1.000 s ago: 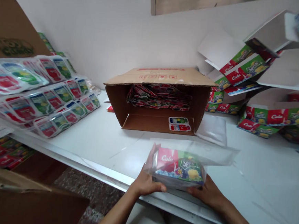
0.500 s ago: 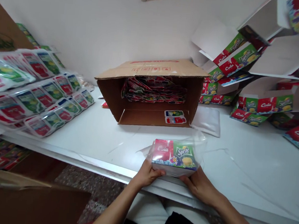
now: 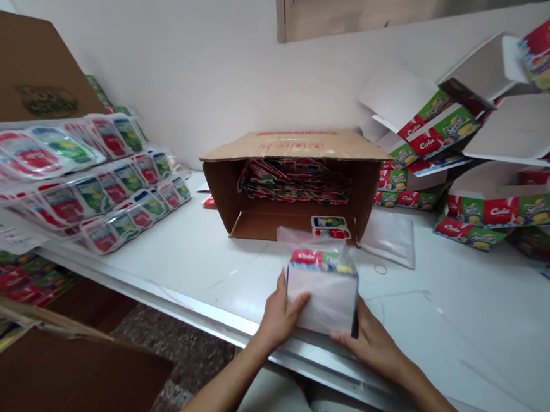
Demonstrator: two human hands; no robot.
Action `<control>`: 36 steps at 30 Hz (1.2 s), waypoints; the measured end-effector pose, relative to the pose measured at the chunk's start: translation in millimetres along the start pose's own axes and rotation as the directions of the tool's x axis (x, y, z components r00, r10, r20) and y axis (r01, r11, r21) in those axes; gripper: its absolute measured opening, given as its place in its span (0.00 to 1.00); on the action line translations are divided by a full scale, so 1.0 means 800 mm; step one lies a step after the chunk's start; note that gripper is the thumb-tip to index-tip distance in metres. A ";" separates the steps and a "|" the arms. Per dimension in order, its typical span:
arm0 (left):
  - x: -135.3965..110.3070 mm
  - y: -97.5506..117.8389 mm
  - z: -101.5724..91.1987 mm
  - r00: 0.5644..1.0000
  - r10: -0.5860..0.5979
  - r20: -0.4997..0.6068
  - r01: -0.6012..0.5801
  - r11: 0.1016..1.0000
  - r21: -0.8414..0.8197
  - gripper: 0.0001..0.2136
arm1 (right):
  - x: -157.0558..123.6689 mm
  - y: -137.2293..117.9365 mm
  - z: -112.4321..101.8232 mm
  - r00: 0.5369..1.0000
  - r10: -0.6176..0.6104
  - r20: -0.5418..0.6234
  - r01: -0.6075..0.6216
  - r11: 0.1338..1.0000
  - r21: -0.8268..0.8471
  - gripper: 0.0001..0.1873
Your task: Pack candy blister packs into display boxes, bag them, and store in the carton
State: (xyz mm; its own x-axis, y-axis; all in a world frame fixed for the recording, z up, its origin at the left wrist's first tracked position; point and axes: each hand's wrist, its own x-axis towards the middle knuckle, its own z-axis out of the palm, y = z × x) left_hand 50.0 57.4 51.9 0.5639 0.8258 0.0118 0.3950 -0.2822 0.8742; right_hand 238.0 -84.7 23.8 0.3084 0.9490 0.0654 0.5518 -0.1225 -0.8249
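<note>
**Printed Box [image 3: 321, 298] Was Held Before an Open Carton [image 3: 294, 143]**

A person's left hand [image 3: 280, 312] and right hand [image 3: 369, 342] grasped the printed box from its two sides, directly in front of the open carton, over a white table [image 3: 231, 279]. The left hand's thumb lay across the box's plain white face; the right hand gripped its lower corner. Whether the base touched the table could not be told. Clear plastic film [image 3: 290, 235] showed around the box's top, standing loosely toward the open carton. Inside the open carton lay a heap of flat packs [image 3: 296, 182], with a single pack [image 3: 329, 223] on its lower flap. Just right of the open carton rested clear sleeves [image 3: 389, 236], with a thin ring [image 3: 380, 269] near them. Farther right of the open carton rose a pile of unfolded printed boxes [image 3: 500, 214]; to its left sat rows of plastic-wrapped packs [image 3: 95, 195].
</note>
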 end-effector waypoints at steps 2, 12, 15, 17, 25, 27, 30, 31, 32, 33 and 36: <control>0.015 0.014 -0.013 0.999 -0.035 -0.032 0.034 0.999 -0.026 0.29 | 0.013 -0.016 -0.010 0.992 0.123 0.001 -0.122 0.983 0.136 0.43; -0.001 0.011 -0.013 0.995 -0.095 0.018 0.080 0.913 0.401 0.25 | 0.026 -0.009 0.014 0.991 0.126 -0.051 -0.131 0.985 -0.110 0.18; -0.005 0.008 -0.008 0.997 -0.053 -0.060 0.078 0.820 0.566 0.21 | 0.021 -0.007 0.015 0.996 0.052 -0.071 -0.072 0.946 -0.315 0.15; -0.005 0.004 -0.009 0.995 -0.048 -0.085 0.091 0.763 0.639 0.21 | 0.017 -0.006 0.012 0.998 -0.012 -0.067 -0.014 0.926 -0.378 0.15; -0.011 -0.004 -0.005 0.993 -0.006 -0.117 0.088 0.700 0.709 0.18 | 0.010 -0.003 0.011 0.988 -0.114 -0.106 0.035 0.826 -0.563 0.18; -0.011 -0.005 -0.006 0.989 0.003 -0.145 0.098 0.723 0.684 0.18 | 0.011 -0.007 0.010 0.995 -0.043 -0.094 -0.011 0.861 -0.508 0.18; -0.006 -0.006 -0.010 0.975 0.043 -0.216 0.082 0.840 0.537 0.29 | 0.017 -0.010 0.007 0.993 0.049 -0.106 -0.094 0.875 -0.475 0.18; -0.003 -0.006 -0.012 0.978 0.042 -0.205 0.056 0.891 0.451 0.36 | 0.021 -0.009 0.006 0.994 0.044 -0.097 -0.086 0.869 -0.487 0.19; 0.000 -0.006 -0.013 0.986 0.039 -0.164 0.022 0.933 0.359 0.40 | 0.025 -0.008 0.005 0.997 0.021 -0.077 -0.057 0.862 -0.503 0.19; 0.002 -0.006 -0.014 0.993 0.043 -0.110 -0.011 0.962 0.273 0.39 | 0.029 -0.007 0.005 0.999 -0.011 -0.048 -0.015 0.855 -0.518 0.19; 0.002 -0.010 -0.012 0.995 0.096 -0.035 -0.091 0.988 0.125 0.29 | 0.037 -0.004 0.005 0.994 -0.108 0.020 0.101 0.830 -0.549 0.20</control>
State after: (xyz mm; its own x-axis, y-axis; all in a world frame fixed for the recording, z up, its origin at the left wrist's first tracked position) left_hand 40.4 65.7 49.4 0.5738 0.8112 0.1127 0.4298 -0.4154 0.8017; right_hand 242.6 -54.8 26.0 0.2315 0.9622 0.1433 0.9145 -0.1650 -0.3695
